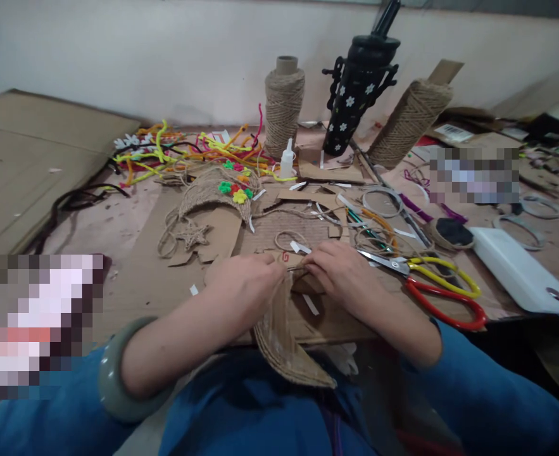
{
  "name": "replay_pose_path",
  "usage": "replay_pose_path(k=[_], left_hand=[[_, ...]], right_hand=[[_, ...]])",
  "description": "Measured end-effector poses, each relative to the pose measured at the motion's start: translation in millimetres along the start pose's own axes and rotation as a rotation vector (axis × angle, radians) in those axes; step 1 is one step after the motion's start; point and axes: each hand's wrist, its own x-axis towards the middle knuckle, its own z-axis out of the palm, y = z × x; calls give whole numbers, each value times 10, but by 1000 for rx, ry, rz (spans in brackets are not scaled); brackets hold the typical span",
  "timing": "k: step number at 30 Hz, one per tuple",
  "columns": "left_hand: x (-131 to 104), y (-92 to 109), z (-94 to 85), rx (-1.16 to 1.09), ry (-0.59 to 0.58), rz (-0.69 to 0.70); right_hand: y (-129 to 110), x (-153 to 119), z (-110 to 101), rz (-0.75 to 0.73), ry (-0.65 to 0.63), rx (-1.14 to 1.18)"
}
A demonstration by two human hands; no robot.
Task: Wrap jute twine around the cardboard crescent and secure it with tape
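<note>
A curved cardboard crescent (279, 335), its upper part covered in tan twine, points its lower tip toward my body. My left hand (245, 285) is closed around the crescent's upper end. Just right of it, my right hand (343, 275) pinches with thumb and fingers at the same end, where a thin strand of twine (299, 268) runs between the hands. The fingertips partly hide the strand. Beyond my left hand lie a twine-covered crescent (207, 193) with bright felt flowers and a twine star (194, 235).
Scissors (405, 269) with yellow and red handles lie by my right forearm, near a white device (521, 269). Two twine spools (285, 104), a black flowered tumbler (355, 101) and a small glue bottle (287, 161) stand behind. Colourful pipe cleaners (188, 149) are heaped back left.
</note>
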Motion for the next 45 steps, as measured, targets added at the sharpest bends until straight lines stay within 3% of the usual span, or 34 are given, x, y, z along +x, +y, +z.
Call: replay_pose_path(k=[8, 16, 24, 37, 45], left_hand=[[261, -60, 64, -283, 94, 50], [306, -73, 68, -62, -10, 47], [319, -68, 60, -17, -56, 43], [327, -82, 69, 28, -56, 59], [315, -97, 82, -5, -43, 67]], right_hand=[[6, 4, 14, -14, 12, -30], [42, 6, 10, -7, 5, -14], [127, -59, -33, -45, 72, 57], [129, 37, -55, -93, -33, -82], [231, -41, -58, -120, 98, -7]])
